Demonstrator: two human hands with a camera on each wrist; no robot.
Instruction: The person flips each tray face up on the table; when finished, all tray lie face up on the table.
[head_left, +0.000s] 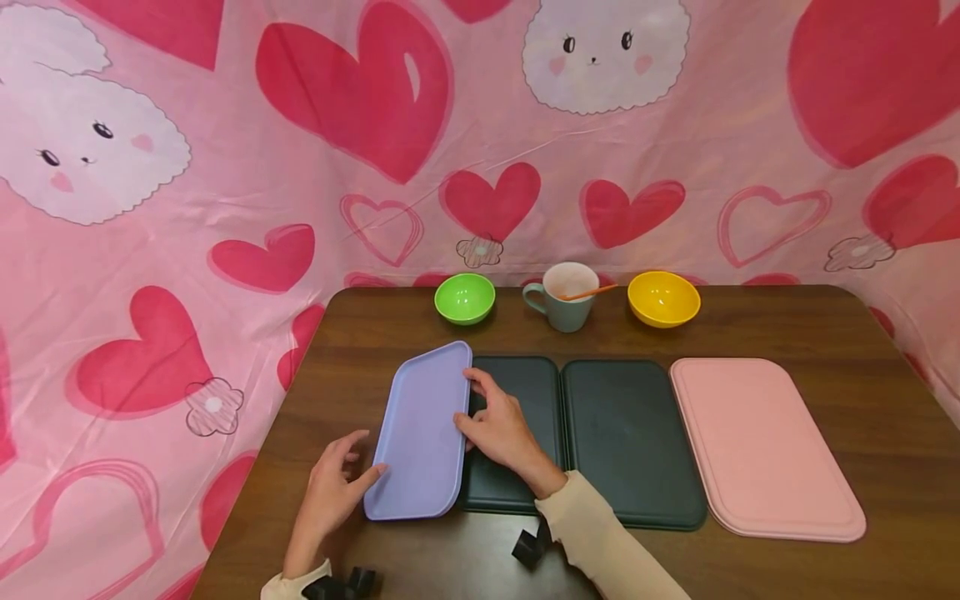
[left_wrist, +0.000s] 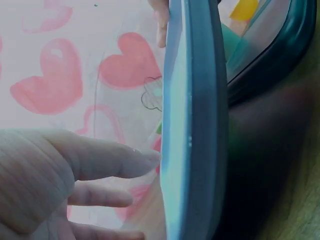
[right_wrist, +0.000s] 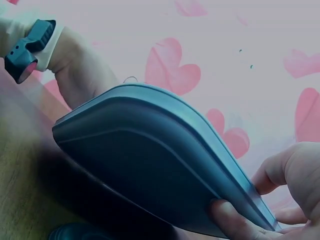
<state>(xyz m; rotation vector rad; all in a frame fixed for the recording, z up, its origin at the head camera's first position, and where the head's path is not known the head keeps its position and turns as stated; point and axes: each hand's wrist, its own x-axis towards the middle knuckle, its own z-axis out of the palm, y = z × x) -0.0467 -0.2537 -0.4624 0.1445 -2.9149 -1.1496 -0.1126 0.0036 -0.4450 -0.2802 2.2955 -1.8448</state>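
Note:
A lavender tray stands tilted at the left of the table, its right side raised. My right hand grips that raised long edge, and in the right wrist view its fingers pinch the rim. Beside the opposite edge is my left hand, its thumb right at the near left corner. The left wrist view shows this hand's fingers extended toward the tray. Under the raised side, part of the left dark green tray is hidden.
Another dark green tray and a pink tray lie to the right. Along the back stand a green bowl, a grey-green mug with an orange stick, and a yellow bowl. A heart-patterned cloth hangs behind the table.

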